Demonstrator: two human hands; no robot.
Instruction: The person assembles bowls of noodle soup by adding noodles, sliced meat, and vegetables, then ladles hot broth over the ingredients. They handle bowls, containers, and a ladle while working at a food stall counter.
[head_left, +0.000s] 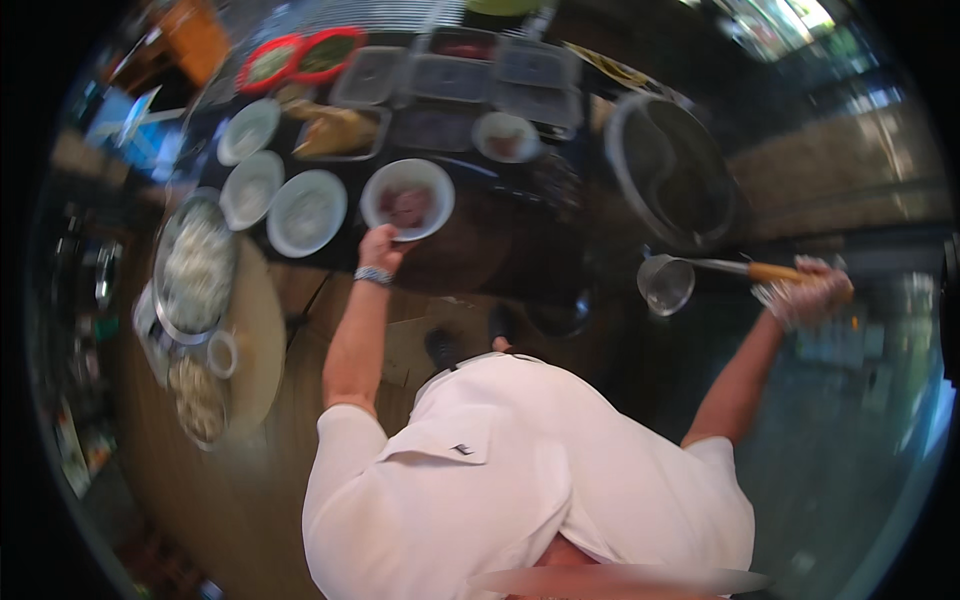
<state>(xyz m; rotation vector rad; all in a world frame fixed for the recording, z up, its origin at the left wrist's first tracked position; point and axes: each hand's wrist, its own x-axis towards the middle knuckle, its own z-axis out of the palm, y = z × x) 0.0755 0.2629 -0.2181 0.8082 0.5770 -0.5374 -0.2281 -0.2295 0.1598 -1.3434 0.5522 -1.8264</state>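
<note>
My left hand (381, 250) grips the near rim of a white bowl (446, 190) at the dark counter's front edge. Reddish-brown meat slices (405, 204) lie in that bowl. Off to the right, my right hand (812, 292), in a clear plastic glove, is closed round the wooden handle of a strainer ladle (665, 285). The ladle's round basket hangs to the left of that hand, just in front of a large round pot (622, 175) and apart from it. What the basket holds, if anything, is too blurred to tell.
Several white bowls stand left of the meat bowl, one of them a pale bowl (307, 213). Lidded clear containers (450, 80) and two red baskets (327, 55) with greens line the back. A round table (262, 330) at left bears a metal tray (160, 262) of white noodles.
</note>
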